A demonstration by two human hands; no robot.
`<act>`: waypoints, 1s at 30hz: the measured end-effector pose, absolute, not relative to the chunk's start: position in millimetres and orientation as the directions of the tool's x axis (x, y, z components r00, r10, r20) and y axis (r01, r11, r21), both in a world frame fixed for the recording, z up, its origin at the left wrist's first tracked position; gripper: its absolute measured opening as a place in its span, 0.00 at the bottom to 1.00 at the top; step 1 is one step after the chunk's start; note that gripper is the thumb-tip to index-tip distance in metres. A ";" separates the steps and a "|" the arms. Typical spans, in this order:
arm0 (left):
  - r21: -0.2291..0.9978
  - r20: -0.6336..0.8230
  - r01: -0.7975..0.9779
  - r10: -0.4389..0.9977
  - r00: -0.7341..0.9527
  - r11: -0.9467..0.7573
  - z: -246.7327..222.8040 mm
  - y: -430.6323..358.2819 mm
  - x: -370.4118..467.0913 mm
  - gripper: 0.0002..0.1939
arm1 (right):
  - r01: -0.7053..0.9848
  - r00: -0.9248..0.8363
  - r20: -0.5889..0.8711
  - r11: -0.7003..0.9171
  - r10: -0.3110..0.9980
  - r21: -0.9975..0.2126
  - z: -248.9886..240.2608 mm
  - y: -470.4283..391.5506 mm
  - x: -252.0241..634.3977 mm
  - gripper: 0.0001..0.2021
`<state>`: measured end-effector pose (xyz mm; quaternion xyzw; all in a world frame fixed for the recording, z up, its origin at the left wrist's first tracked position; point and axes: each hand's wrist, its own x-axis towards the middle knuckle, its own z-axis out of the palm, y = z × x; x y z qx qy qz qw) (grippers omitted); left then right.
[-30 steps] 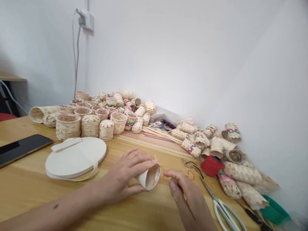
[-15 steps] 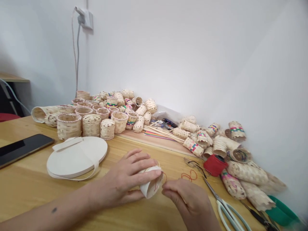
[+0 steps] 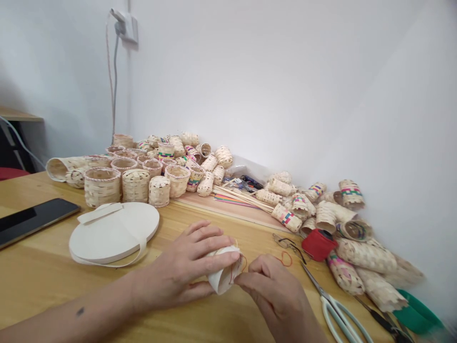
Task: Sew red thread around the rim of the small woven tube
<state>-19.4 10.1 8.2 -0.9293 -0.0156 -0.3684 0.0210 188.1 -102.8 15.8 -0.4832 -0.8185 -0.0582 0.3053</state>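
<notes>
My left hand [image 3: 198, 255] is closed around a small pale basket [image 3: 216, 281] lying on its side, its open end turned toward the right. A smooth whitish band shows at its rim, and the fingers cover most of the body. At that rim, my right hand [image 3: 278, 290] pinches red thread [image 3: 286, 258] with thumb and forefinger; whether a needle is also there is too small to tell. Red strands cross the inside of the mouth, and a loose loop of the thread lies on the table behind my right hand.
A roll of white strip [image 3: 107, 238] and a phone [image 3: 39, 219] lie to the left. Finished woven baskets [image 3: 103, 188] stand behind. On the right are scissors [image 3: 330, 305], eyeglasses [image 3: 291, 244], a red pouch [image 3: 317, 245], a green bowl [image 3: 417, 312] and more woven pieces [image 3: 366, 255].
My right hand has moved slightly left and up, its fingertips now at the basket's rim. The left hand and basket have stayed in place.
</notes>
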 end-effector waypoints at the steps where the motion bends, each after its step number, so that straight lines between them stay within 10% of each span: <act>1: -0.026 0.686 0.045 0.014 0.727 -0.999 8.0 10.0 -19.4 0.29 | 0.830 -0.348 0.559 0.525 0.752 -0.190 15.9 -102.6 188.0 0.13; 14: 0.045 0.660 0.014 0.040 0.750 -0.999 11.9 8.0 -19.4 0.28 | 0.873 -0.346 0.541 0.475 0.766 -0.113 16.9 -101.7 184.3 0.16; 30: 0.836 0.291 -0.037 0.385 0.876 -0.548 11.2 -4.1 -18.1 0.31 | 0.643 -0.246 0.453 0.493 0.857 -0.585 19.7 -101.4 181.1 0.11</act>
